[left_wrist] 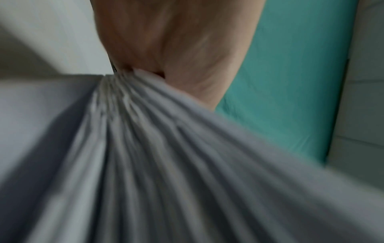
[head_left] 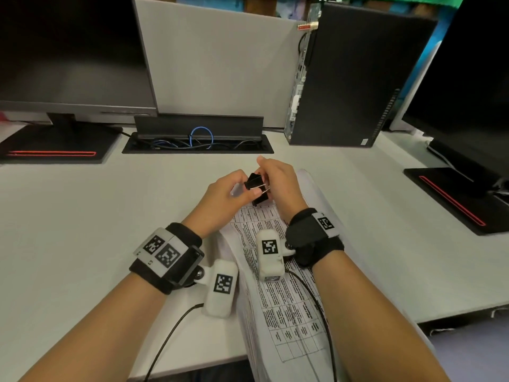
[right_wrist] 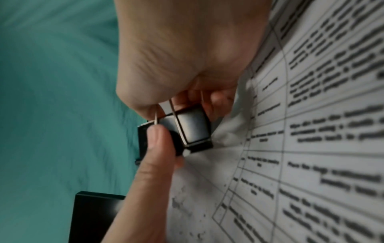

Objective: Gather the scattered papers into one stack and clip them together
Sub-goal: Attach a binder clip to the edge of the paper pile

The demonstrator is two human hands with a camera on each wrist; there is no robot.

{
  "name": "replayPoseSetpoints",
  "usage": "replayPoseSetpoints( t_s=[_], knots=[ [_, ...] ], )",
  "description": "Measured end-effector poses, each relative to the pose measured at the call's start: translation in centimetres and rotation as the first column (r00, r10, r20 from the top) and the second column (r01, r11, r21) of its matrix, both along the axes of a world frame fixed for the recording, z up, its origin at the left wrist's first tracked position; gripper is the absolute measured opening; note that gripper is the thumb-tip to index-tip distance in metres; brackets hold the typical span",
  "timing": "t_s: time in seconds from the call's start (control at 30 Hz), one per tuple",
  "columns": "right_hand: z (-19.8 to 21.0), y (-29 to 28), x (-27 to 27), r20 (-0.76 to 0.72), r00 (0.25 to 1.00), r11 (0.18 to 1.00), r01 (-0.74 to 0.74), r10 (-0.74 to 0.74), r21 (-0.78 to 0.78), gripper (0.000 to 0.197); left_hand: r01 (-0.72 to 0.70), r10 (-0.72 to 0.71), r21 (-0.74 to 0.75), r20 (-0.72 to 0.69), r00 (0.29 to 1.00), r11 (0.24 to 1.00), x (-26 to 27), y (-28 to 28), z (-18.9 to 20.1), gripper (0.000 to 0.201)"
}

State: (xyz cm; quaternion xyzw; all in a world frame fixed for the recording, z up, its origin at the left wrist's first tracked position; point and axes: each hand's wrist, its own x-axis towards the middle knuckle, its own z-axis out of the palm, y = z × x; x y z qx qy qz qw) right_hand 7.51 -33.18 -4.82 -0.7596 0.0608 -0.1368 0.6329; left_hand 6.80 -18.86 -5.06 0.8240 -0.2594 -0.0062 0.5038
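Note:
A stack of printed papers (head_left: 286, 307) runs from the desk's near edge up to my hands, its far end lifted. On that end sits a black binder clip (head_left: 254, 184) with silver wire handles. My left hand (head_left: 223, 197) pinches the stack's far end, thumb against the clip. My right hand (head_left: 281, 183) grips the clip from the right. In the right wrist view, right-hand fingers (right_wrist: 218, 100) hold the clip (right_wrist: 193, 128) on the printed sheet (right_wrist: 311, 131), and the left thumb (right_wrist: 153, 156) presses it. In the left wrist view, blurred sheet edges (left_wrist: 166, 164) fan out from my left hand (left_wrist: 176, 49).
On the white desk (head_left: 82, 216), a monitor (head_left: 68, 51) with a black base stands at the back left. Another monitor (head_left: 468, 78) and its base (head_left: 454, 197) are on the right. A black computer tower (head_left: 352, 78) and an open cable tray (head_left: 198, 142) lie behind my hands.

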Motion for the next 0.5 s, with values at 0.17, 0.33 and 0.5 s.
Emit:
replayPoseSetpoints(
  t_s=[0.17, 0.33, 0.5],
  knots=[
    [-0.4, -1.1, 0.2, -0.169, 0.976, 0.945, 0.179, -0.135, 0.275, 0.021, -0.171, 0.100, -0.207, -0.315, 0.944, 0.963, 1.1, 1.1, -0.9, 0.015],
    [-0.2, -1.5, 0.0, -0.255, 0.946, 0.844, 0.297, -0.198, 0.446, 0.022, -0.393, -0.026, -0.335, -0.787, 0.616, 0.856, 0.6, 1.6, -0.3, 0.037],
    [-0.5, -2.0, 0.7, -0.239, 0.940, 0.925, 0.300, -0.245, 0.234, 0.018, -0.472, 0.028, -0.333, -0.793, 0.608, 0.816, -0.3, 1.1, 1.3, 0.034]
  ],
)
